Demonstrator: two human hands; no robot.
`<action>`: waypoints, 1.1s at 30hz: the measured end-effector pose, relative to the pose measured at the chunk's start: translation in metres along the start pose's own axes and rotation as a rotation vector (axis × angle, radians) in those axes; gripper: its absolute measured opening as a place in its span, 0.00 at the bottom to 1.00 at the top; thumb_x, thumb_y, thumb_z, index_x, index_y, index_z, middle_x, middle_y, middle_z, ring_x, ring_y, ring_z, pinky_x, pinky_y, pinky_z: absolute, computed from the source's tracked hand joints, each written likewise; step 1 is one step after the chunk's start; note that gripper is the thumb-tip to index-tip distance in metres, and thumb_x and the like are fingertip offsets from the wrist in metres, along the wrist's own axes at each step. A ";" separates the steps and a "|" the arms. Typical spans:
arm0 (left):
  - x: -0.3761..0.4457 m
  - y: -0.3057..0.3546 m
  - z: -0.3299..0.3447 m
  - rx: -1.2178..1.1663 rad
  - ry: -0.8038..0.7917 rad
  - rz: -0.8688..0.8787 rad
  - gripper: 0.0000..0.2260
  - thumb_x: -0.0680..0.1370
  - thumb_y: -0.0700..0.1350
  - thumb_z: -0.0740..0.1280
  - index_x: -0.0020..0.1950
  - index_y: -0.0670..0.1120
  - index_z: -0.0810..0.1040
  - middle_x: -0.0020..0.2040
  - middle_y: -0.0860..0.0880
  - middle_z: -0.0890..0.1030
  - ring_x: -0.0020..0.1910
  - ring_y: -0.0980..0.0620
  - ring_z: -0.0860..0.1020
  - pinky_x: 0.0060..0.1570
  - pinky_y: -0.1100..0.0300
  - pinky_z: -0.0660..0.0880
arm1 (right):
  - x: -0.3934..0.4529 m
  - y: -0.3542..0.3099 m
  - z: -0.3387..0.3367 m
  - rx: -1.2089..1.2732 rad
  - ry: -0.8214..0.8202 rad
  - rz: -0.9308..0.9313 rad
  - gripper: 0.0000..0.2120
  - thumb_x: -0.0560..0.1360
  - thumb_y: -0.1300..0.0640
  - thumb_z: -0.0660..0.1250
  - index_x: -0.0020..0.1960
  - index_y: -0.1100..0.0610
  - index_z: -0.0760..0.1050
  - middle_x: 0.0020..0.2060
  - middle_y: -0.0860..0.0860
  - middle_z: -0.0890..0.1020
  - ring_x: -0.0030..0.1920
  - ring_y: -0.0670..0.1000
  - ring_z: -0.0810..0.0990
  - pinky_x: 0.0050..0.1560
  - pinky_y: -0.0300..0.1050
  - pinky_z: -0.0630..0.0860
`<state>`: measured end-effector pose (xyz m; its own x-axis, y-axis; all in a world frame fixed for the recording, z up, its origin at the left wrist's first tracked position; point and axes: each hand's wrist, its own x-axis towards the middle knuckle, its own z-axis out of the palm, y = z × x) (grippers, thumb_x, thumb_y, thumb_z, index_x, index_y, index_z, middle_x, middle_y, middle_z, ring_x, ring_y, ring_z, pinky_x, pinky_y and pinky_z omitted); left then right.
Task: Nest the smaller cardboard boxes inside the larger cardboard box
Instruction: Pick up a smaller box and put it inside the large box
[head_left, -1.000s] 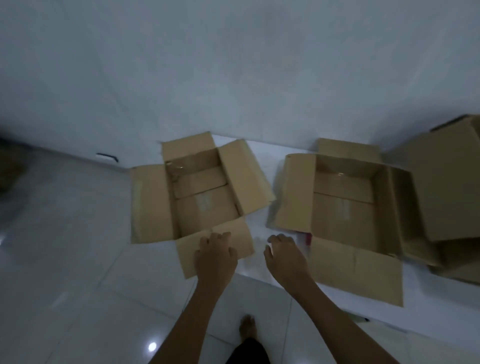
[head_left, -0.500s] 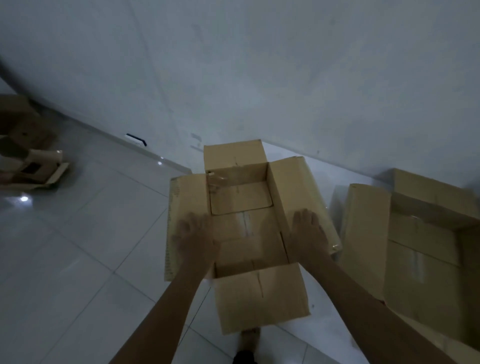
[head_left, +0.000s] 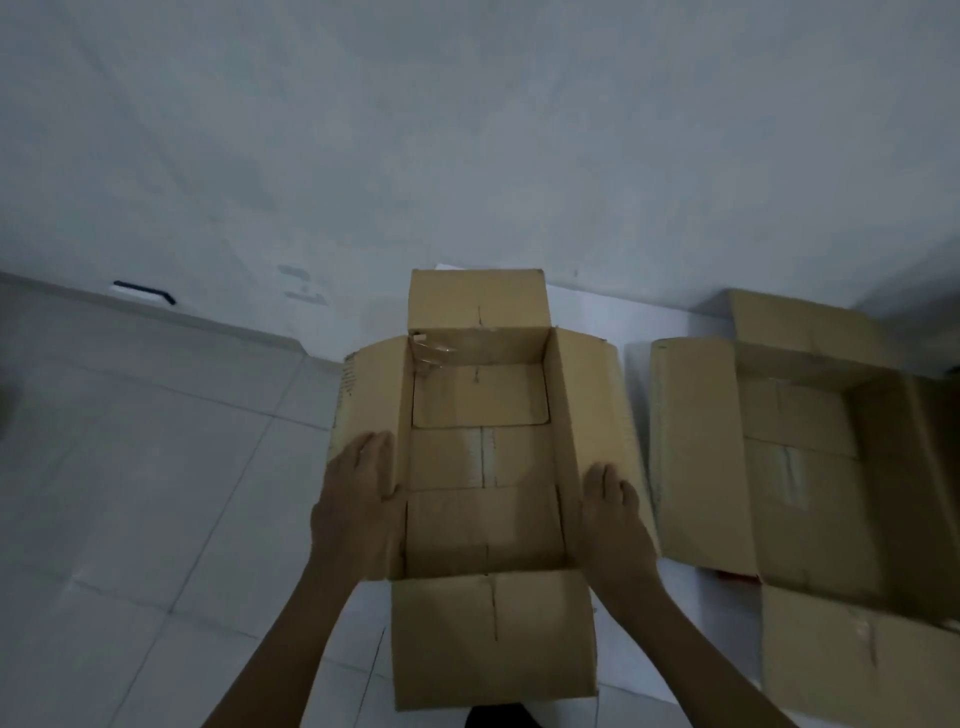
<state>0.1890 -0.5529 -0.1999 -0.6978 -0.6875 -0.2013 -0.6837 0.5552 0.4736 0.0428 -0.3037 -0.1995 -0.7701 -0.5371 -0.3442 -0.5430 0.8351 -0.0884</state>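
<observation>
The small box (head_left: 480, 457) sits open in the middle of the floor (head_left: 156, 467), near the foot of the pale wall (head_left: 467, 130). It is plain brown cardboard, with all four top flaps folded outward: the far flap stands up toward the wall, the near flap hangs down toward the person, and the two side flaps splay left and right. Inside, the bottom flaps show, with a strip of tape running down the centre seam and a scrap of clear tape stuck in the far left corner. Nothing lies in it.

Just beside it on the right, with a narrow strip of floor between, lies the big box (head_left: 810, 467), also open, its flaps spread; its right side runs out of view. Something red (head_left: 735, 576) peeks from under its near left corner, too small to tell what.

The left hand (head_left: 358, 512) lies flat on the small box's left flap, fingers together and pointing toward the wall, thumb at the edge of the opening. The right hand (head_left: 615, 519) presses likewise on the right flap, palm down, fingers extended. Neither hand curls around anything; both are spread flat against the cardboard. Both forearms reach in from below, bare, angled inward toward the box.
</observation>
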 end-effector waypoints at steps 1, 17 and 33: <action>0.008 0.003 0.001 -0.006 -0.006 0.017 0.30 0.77 0.49 0.69 0.77 0.51 0.64 0.76 0.50 0.66 0.73 0.46 0.65 0.64 0.42 0.73 | 0.001 -0.001 -0.001 -0.005 0.005 0.021 0.24 0.82 0.64 0.48 0.76 0.69 0.46 0.76 0.67 0.51 0.77 0.64 0.52 0.75 0.52 0.62; 0.088 0.036 0.016 0.265 -0.050 0.213 0.27 0.84 0.47 0.57 0.81 0.47 0.52 0.81 0.46 0.56 0.79 0.44 0.56 0.63 0.46 0.74 | 0.046 -0.016 -0.005 0.079 0.035 0.281 0.33 0.78 0.62 0.62 0.76 0.67 0.48 0.75 0.64 0.57 0.72 0.62 0.63 0.60 0.48 0.78; -0.049 0.157 0.057 0.318 -0.001 0.603 0.12 0.78 0.53 0.59 0.54 0.52 0.79 0.51 0.50 0.81 0.49 0.46 0.76 0.44 0.52 0.71 | -0.051 0.066 -0.018 0.237 0.362 0.230 0.18 0.80 0.49 0.58 0.64 0.57 0.73 0.65 0.55 0.75 0.66 0.55 0.72 0.55 0.49 0.79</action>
<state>0.1035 -0.4055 -0.1643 -0.9766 -0.2143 0.0180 -0.2047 0.9519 0.2279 0.0402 -0.2236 -0.1710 -0.9509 -0.3072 -0.0365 -0.2862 0.9184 -0.2732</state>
